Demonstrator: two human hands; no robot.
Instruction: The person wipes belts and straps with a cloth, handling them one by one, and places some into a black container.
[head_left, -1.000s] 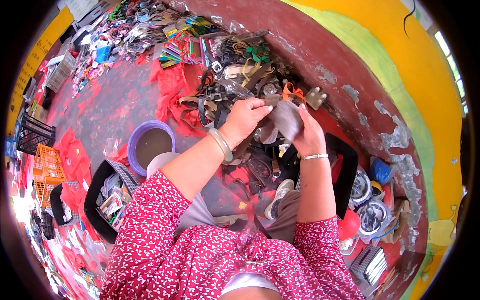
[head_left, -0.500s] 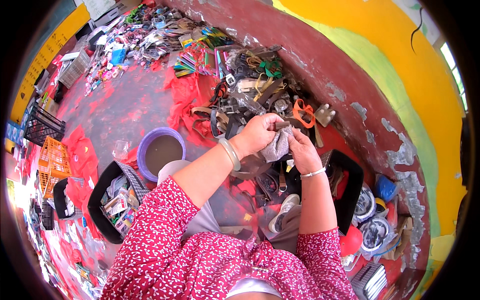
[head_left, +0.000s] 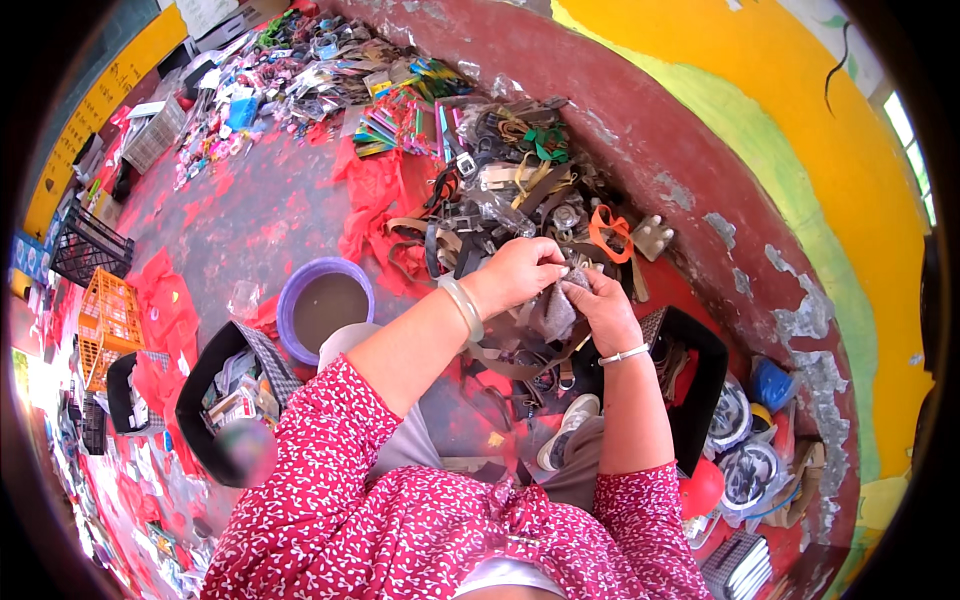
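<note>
My left hand (head_left: 518, 275) is closed in a pinch over a heap of belts, its thumb and fingertips on the end of a brown belt (head_left: 508, 368) that loops down below. Only a little of the held end shows between the fingers. Close beside it, my right hand (head_left: 605, 312) grips a damp-looking grey cloth (head_left: 553, 318), which hangs bunched under the fingertips. Beyond both hands lies the tangled heap of belts and straps (head_left: 545, 190), with an orange strap (head_left: 610, 235) on its right side.
A purple bucket (head_left: 284, 310) of murky water stands left of my knee. Black bins hold packages (head_left: 240, 395) at the left and straps (head_left: 688, 375) at the right. Orange (head_left: 108, 320) and black crates (head_left: 90, 245) stand far left. A peeling wall (head_left: 690, 190) runs along the right.
My hands have turned slightly and the fingertips moved closer together. The cloth, wrapped near the belt's end before, now hangs lower from my right hand.
</note>
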